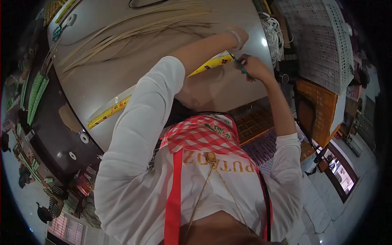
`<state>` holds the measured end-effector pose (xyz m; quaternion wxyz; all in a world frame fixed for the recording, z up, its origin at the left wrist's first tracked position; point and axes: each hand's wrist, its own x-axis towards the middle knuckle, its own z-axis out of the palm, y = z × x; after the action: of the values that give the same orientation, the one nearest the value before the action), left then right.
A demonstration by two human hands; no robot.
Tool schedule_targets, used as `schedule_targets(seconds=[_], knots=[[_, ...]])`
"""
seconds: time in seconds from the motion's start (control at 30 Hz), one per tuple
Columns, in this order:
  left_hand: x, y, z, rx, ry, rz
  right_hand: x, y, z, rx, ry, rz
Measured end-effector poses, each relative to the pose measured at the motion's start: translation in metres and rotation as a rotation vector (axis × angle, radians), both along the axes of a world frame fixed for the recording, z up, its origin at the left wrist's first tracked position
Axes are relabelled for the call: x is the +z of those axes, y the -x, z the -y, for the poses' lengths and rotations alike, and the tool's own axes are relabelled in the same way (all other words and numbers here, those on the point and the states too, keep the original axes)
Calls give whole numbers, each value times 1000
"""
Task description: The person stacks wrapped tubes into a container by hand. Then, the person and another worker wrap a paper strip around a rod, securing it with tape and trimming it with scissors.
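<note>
A long yellow printed strip, perhaps plastic packaging (111, 112), lies slantwise over the pale table (228, 87), its middle hidden under my left arm. At its right end, my right hand (255, 67) is closed on scissors with green handles (244, 71). The scissor blades meet or nearly meet the strip's end. My left hand (241, 36), with a bangle at the wrist, is bent just above that end. Its fingers are hidden, so whether it grips anything is unclear.
Thin pale flat strips (134, 30) spread over the far table. At far left are another pair of scissors (57, 33) and a tape roll (71, 19). White coiled strips (272, 34) and a white basket (345, 45) stand right. Green bundles (36, 96) lie left; a person (55, 200) is beyond.
</note>
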<state>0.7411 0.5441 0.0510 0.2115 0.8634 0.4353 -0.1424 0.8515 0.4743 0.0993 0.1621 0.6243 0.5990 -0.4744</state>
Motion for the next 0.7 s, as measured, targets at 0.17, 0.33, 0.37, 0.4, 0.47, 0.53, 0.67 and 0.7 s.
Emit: schedule_targets(seconds=[0.17,0.33,0.37,0.4,0.47,0.53,0.67,0.7], knots=[[2,4,0,21,43,34,-4,-4,4,-5,-13,-60],[-7,8,-1,93,38,78,-7,-4,5,-8,1,-88],[-9,8,-3,127,49,74,-5,-3,6,20,-44,-83],[-13,12,-7,89,73,68,-4,-3,7,49,-89,-77],[-21,17,-12,138,98,100,-12,-7,8,87,-117,-31],[-27,24,-9,210,108,159,-11,-8,7,126,-144,14],[-61,26,-7,357,134,251,-2,-7,10,171,-119,40],[-63,29,-3,400,78,367,-2,-7,11,153,-107,71]])
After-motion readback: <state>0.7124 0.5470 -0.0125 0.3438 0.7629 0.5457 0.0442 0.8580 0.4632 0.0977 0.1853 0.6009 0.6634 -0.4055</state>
